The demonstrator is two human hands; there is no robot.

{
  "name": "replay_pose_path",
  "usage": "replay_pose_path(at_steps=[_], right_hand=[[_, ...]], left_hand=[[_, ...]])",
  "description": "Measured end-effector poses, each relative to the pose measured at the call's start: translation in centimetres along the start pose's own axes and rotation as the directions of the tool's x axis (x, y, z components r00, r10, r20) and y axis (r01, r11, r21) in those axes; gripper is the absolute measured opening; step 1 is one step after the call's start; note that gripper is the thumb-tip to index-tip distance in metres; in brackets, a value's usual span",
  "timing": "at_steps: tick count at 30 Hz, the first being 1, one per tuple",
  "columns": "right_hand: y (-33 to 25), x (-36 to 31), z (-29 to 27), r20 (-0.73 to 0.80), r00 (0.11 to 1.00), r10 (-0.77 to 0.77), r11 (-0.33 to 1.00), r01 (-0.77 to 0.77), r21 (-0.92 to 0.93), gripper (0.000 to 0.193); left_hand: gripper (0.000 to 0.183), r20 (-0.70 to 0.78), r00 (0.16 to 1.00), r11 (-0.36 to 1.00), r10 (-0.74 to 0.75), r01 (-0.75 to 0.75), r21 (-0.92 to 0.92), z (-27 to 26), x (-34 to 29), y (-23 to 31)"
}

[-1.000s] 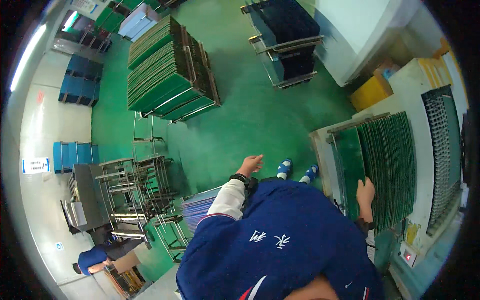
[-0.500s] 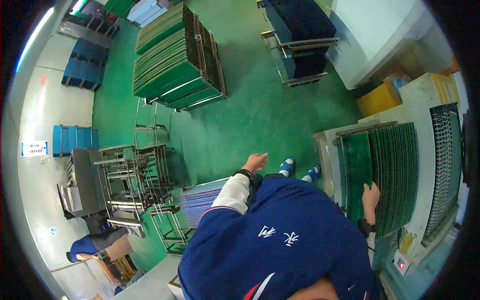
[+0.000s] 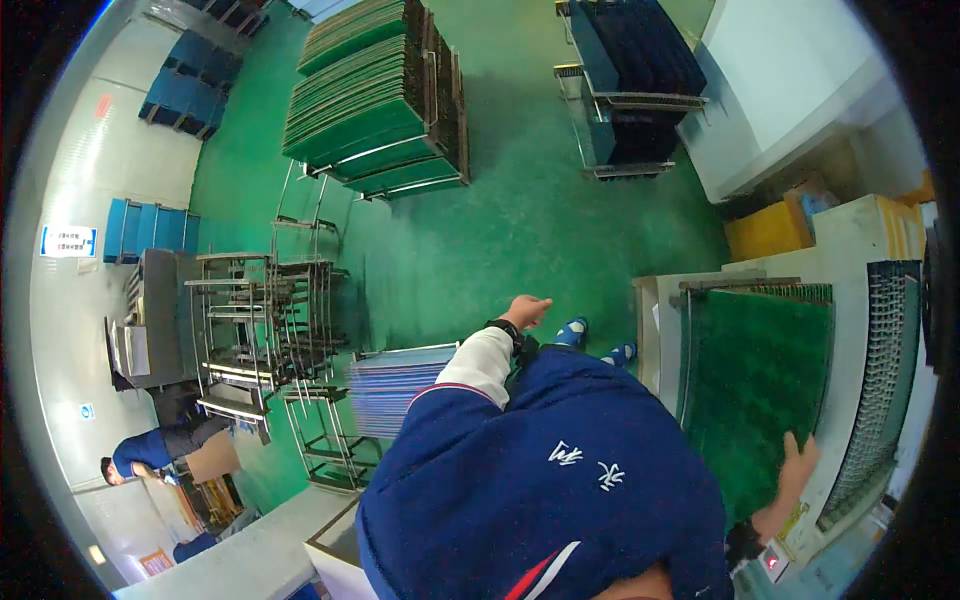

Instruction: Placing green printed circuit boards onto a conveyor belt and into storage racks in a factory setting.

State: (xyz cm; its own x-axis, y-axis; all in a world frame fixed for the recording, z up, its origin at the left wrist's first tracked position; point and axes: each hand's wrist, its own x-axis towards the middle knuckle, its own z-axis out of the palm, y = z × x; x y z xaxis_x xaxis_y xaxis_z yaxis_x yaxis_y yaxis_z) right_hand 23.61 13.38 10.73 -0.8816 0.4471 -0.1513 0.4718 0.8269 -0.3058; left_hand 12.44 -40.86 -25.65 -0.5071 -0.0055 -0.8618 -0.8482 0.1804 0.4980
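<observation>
My right hand (image 3: 792, 478) is at the lower right edge of a large dark green flat panel (image 3: 755, 370), its thumb and fingers on either side of that edge. The panel lies over a rack (image 3: 715, 284) on my right and covers most of the others there; only the tops of several panels (image 3: 800, 293) show behind its far edge. My left hand (image 3: 525, 312) hangs in front of me over the green floor, holding nothing. Its fingers are loosely bent, one of them sticking out.
Racks of green panels (image 3: 360, 115) and dark blue panels (image 3: 640, 50) stand ahead. Empty metal racks (image 3: 235, 335) and a stack of bluish sheets (image 3: 400, 385) are on my left. A co-worker (image 3: 150, 450) bends at the far left. A yellow box (image 3: 768, 232) is at the right.
My right hand has moved right and nearer to me with the panel's edge. The panel now shows its broad face and covers the row beside it. My view has shifted slightly.
</observation>
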Motion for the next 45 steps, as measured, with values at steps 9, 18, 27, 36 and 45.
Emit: replay_pose_path(at_steps=[9,18,27,36,45], right_hand=[[0.6,-1.7,-6.3,-0.083,0.838,0.539,0.46,-0.21,0.863,0.037],[16.9,2.1,-2.6,-0.336,0.714,0.614,0.182,0.286,0.941,0.036],[19.6,4.6,-1.0,0.053,0.665,0.745,-0.456,0.45,0.767,0.015],[21.9,11.3,0.2,0.131,0.696,0.706,-0.617,0.514,0.597,0.01],[24.1,16.2,-2.6,0.103,0.703,0.703,-0.63,0.55,0.549,0.01]], left_hand=[[0.043,0.016,0.997,0.996,0.081,-0.081,-0.027,3.2,-1.0,2.9],[0.044,0.189,0.976,0.989,0.109,-0.086,-0.124,5.3,-2.2,4.4],[0.041,0.159,0.986,0.997,0.057,-0.048,-0.06,6.9,-1.7,6.3],[0.044,0.175,0.965,0.979,0.196,-0.203,0.021,7.3,-3.3,6.4],[0.048,0.085,0.991,0.994,0.103,-0.107,0.034,9.1,-3.4,7.4]])
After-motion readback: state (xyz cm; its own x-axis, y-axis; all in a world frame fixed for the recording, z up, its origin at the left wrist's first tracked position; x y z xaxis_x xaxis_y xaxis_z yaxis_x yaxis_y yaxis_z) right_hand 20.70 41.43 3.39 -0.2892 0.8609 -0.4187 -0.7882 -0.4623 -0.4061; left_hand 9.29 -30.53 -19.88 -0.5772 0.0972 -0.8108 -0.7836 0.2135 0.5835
